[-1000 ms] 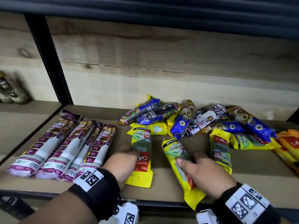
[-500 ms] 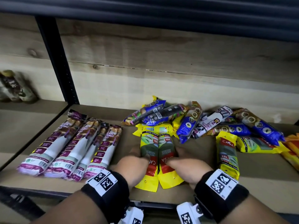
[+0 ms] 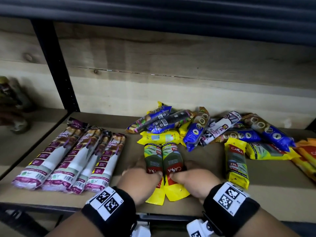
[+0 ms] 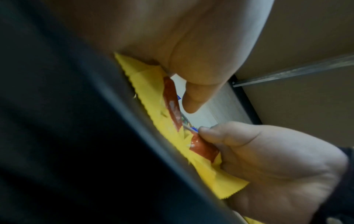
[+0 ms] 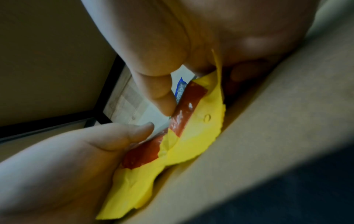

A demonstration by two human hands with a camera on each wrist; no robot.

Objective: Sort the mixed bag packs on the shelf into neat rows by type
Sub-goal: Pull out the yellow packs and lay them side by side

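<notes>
Two yellow CASA packs lie side by side, lengthwise, at the front middle of the shelf (image 3: 213,199). My left hand (image 3: 150,171) grips the left yellow pack (image 3: 152,159), thumb on its red label. The right hand (image 3: 177,174) grips the right yellow pack (image 3: 172,159) the same way. In the left wrist view my left thumb (image 4: 191,100) hovers over the yellow pack (image 4: 151,98). In the right wrist view my right hand (image 5: 162,97) presses the red label of its yellow pack (image 5: 201,125). A row of white-and-purple drawstring packs (image 3: 71,159) lies to the left.
Behind the hands are a crosswise yellow pack (image 3: 159,137) and a mixed pile of blue packs (image 3: 196,134). Another yellow pack (image 3: 236,161) lies to the right, with orange packs (image 3: 306,156) at the edge. A black post (image 3: 56,69) divides the shelves; bottles (image 3: 12,106) stand far left.
My right hand slid its yellow pack left until it lay straight beside the one under my left hand. Both hands now hold the pair together near the shelf's front.
</notes>
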